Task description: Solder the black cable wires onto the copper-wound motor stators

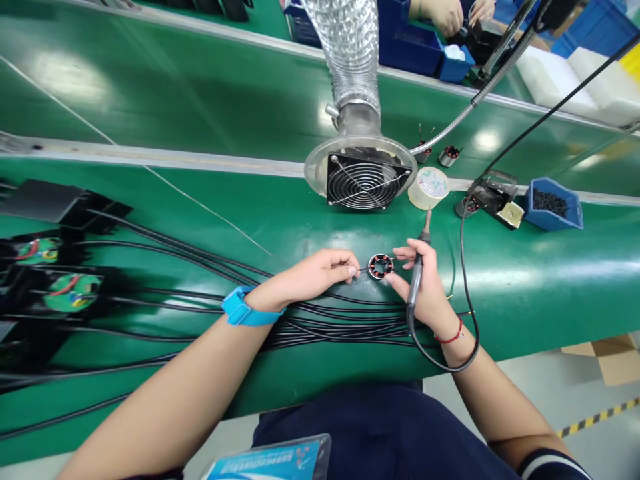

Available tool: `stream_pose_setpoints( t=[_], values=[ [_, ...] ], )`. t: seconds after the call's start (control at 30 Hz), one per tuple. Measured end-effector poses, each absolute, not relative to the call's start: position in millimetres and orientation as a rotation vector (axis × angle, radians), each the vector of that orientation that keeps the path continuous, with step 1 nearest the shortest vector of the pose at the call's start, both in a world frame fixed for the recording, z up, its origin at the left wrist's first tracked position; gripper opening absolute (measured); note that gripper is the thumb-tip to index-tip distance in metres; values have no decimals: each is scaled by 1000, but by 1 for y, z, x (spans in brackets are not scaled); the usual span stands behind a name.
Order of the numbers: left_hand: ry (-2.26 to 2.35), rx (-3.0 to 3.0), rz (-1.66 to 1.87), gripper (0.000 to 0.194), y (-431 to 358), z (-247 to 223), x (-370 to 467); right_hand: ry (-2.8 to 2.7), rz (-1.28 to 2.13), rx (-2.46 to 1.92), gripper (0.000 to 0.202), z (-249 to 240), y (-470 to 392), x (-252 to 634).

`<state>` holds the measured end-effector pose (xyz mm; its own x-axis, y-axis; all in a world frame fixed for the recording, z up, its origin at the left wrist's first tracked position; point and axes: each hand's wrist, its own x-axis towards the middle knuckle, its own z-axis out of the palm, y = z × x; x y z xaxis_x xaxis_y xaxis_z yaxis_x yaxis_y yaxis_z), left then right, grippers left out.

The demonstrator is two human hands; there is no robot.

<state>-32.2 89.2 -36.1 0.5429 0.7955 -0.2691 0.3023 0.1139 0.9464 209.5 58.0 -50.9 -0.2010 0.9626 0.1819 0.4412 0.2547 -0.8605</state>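
Observation:
Between my two hands, just above the green bench top, is a small motor stator (374, 267), a metal ring with copper windings inside. My left hand (333, 272), with a blue wrist strap, is closed in a pinch on a thin black wire (365, 269) at the stator's left side. My right hand (429, 297) holds a soldering iron (415, 283) against the palm, its tip pointing up and away. The thumb and fingertips of that hand are at the stator's right edge; whether they grip it I cannot tell. Black cables (345, 327) run beneath both hands.
A fume extractor fan (367, 181) hangs ahead. Behind the right hand are a tape roll (429, 188), a soldering iron stand (495, 193) and a blue bin (553, 203) of small black parts. Housings with circuit boards (73, 292) lie left. Another person's hands (447, 13) work across the bench.

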Motion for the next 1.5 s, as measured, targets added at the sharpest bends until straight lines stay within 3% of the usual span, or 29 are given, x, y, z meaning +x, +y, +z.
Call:
stream_pose_setpoints(
  t=[0.07, 0.27, 0.4, 0.57, 0.67, 0.9, 1.13, 1.5],
  values=[
    [1011, 1386, 512, 20, 87, -33, -26, -1864, 853, -1315, 64, -53, 52, 208],
    [1053, 1391, 578, 26, 88, -29, -4, -2006, 755, -1338, 41, -52, 54, 197],
    [1149, 1525, 633, 23, 82, -31, -6, -1975, 744, -1313, 46, -53, 61, 199],
    [1160, 1985, 172, 9, 59, -32, -7, -1835, 837, -1237, 63, -55, 67, 214],
    [1101, 2198, 12, 7, 49, -29, -4, -1709, 786, -1182, 59, -50, 68, 222],
    [1218, 1770, 418, 16, 56, -7, -31, -1327, 540, -1037, 36, -44, 70, 230],
    [1281, 1427, 573, 22, 66, -20, -45, -1322, 806, -889, 40, -41, 66, 214],
    [1237, 1458, 627, 19, 68, -37, -45, -1048, 1188, -676, 40, -40, 64, 199]
  ],
)
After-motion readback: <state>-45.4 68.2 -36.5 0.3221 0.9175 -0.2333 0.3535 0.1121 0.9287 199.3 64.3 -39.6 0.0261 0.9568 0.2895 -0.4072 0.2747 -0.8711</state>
